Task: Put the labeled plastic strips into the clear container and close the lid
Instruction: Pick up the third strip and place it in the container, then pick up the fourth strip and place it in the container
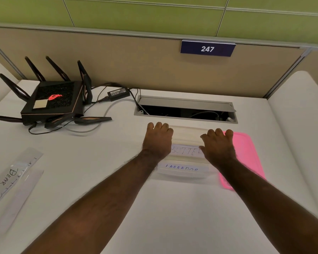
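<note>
Clear plastic rectangular container (186, 154) sits on the white counter (173, 208), with both hands laid over its ends. The left hand (157, 142) and right hand (218, 145) have their fingers (159, 126) curled down over the far rim; how firmly they grip, I cannot tell. Between the fingers, strips reading "BUTTER" (186, 151) and "LABRADOR" (182, 168) show inside. The flat pink plastic lid (246, 156) lies under the right fingers, partly beneath the container's edge. More clear labelled plastic strips (13, 178) remain far left of the left fingers. Closing now would likely leave those out, and lifting the container could drag the lid askew.
</note>
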`<action>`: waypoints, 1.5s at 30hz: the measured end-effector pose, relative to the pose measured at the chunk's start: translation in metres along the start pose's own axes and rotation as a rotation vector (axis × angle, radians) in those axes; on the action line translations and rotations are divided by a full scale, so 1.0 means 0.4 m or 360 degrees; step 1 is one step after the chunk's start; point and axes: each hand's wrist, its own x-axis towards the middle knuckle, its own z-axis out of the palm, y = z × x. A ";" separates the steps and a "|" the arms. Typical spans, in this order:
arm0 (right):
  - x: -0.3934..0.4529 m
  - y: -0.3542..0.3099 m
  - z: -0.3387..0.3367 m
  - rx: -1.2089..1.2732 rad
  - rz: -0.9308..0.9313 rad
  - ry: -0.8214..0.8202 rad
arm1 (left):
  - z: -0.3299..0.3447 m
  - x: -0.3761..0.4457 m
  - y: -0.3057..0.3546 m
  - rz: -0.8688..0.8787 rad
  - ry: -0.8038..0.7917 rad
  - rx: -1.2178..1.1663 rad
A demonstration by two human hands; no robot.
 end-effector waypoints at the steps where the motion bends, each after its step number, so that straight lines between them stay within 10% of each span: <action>1: -0.001 -0.001 -0.006 0.0021 -0.0001 0.0064 | -0.005 -0.007 -0.004 -0.0042 0.0050 -0.0035; 10: 0.036 -0.128 -0.095 0.0287 -0.0061 0.0379 | -0.032 -0.110 -0.091 -0.0463 0.0086 -0.0136; 45: 0.012 -1.140 -0.271 0.0519 -0.1422 -0.0253 | 0.065 -0.909 -0.606 -0.1863 -0.0480 -0.0064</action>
